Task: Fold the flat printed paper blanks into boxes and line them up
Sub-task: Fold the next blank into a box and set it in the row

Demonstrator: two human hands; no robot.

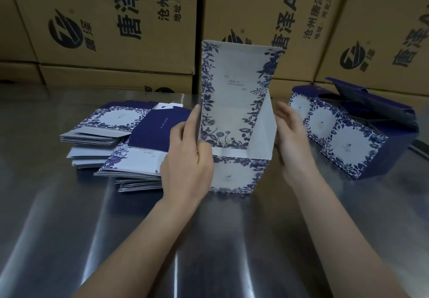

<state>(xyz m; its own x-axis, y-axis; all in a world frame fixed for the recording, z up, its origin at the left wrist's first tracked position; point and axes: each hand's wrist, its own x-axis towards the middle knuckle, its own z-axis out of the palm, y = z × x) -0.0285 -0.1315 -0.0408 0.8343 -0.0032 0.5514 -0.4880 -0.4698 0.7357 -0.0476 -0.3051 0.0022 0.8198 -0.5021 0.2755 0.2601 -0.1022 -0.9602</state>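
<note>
Nearest, two bare forearms reach in from the bottom edge over a shiny metal table (69,228). Between the hands, at the middle of the table, stands the half-folded box (236,174), its white front face with a blue floral border turned toward the camera and its base on the table.

The left hand (185,158) grips the box's left wall. The thumb is hooked over the front corner, and the fingers (193,116) run up along the outer edge, clamped on the paper. The right hand (293,142) is at the box's right side with its fingers straight and slightly apart, holding nothing. It is blurred, so I cannot tell whether it touches the wall or sits just beside it.

The box's tall lid panel (232,93) rises upright from the back, white inside with blue leaves and flowers down both edges and small print too faint to read. A plain white side flap (264,130) slants up on the right.

Left of the box, just past the left hand, lie loose, overlapping piles of flat blanks (120,121), dark blue and white. To the right, near the right hand, three finished boxes (348,147) stand side by side in a row, touching, with their dark blue lids raised.

Farthest back, large brown cardboard cartons (111,19) with black logos and Chinese lettering form a wall.
</note>
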